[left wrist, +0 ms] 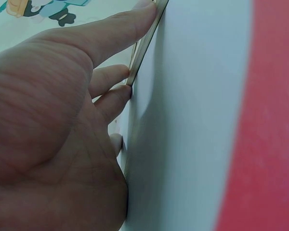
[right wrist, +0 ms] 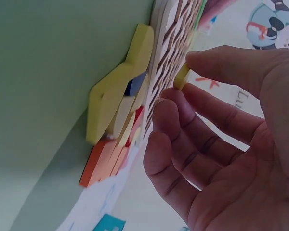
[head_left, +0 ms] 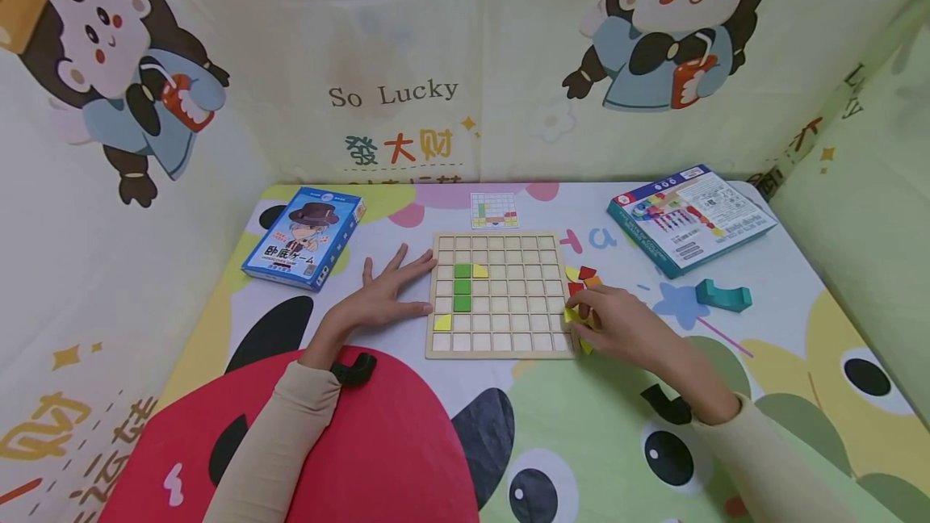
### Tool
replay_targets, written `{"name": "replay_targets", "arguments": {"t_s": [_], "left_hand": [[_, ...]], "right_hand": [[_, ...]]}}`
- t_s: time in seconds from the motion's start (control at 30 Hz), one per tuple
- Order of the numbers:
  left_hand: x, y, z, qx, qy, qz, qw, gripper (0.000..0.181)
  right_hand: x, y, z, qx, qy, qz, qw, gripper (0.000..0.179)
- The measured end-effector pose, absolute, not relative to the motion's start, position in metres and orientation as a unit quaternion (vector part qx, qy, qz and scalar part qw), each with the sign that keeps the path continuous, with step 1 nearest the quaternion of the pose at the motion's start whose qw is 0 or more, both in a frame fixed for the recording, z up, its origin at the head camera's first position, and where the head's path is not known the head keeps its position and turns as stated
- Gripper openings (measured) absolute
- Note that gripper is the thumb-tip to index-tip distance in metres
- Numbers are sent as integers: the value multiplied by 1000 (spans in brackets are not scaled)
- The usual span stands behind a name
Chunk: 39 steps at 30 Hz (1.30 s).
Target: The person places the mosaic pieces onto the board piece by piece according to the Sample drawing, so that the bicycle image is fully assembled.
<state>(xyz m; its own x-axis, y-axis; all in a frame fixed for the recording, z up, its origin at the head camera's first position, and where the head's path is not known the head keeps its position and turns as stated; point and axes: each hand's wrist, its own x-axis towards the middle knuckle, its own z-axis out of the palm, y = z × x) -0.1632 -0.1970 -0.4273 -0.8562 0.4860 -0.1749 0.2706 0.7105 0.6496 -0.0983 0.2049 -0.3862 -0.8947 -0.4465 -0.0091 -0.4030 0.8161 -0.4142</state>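
Cartoon-printed sheets [head_left: 516, 39] hang behind our patterned surface [head_left: 395, 442], where a gridded wooden board [head_left: 518, 289] lies in the middle. Our left hand [head_left: 379, 297], fingers spread, touches its left edge; our right hand [head_left: 621, 323], at the right edge beside a loose heap of coloured pieces [head_left: 576, 288], pinches a small yellow piece [right wrist: 182, 77] between thumb and fingers. Three green squares [head_left: 462, 286] and two yellow shapes [head_left: 480, 271] sit in the board's left part.
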Motion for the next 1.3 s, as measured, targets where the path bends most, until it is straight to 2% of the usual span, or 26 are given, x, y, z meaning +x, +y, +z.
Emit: {"name": "replay_targets", "arguments": {"t_s": [0.47, 0.93, 1.3], "left_hand": [[-164, -197, -428, 206, 910, 316, 170, 87], [-163, -196, -428, 210, 910, 315, 169, 87], [-164, -198, -428, 212, 911, 312, 168, 87]], "right_hand": [[-110, 179, -389, -245, 941, -224, 69, 22], [-111, 149, -394, -278, 931, -229, 51, 19], [-112, 120, -395, -288, 928, -227, 73, 19]]}}
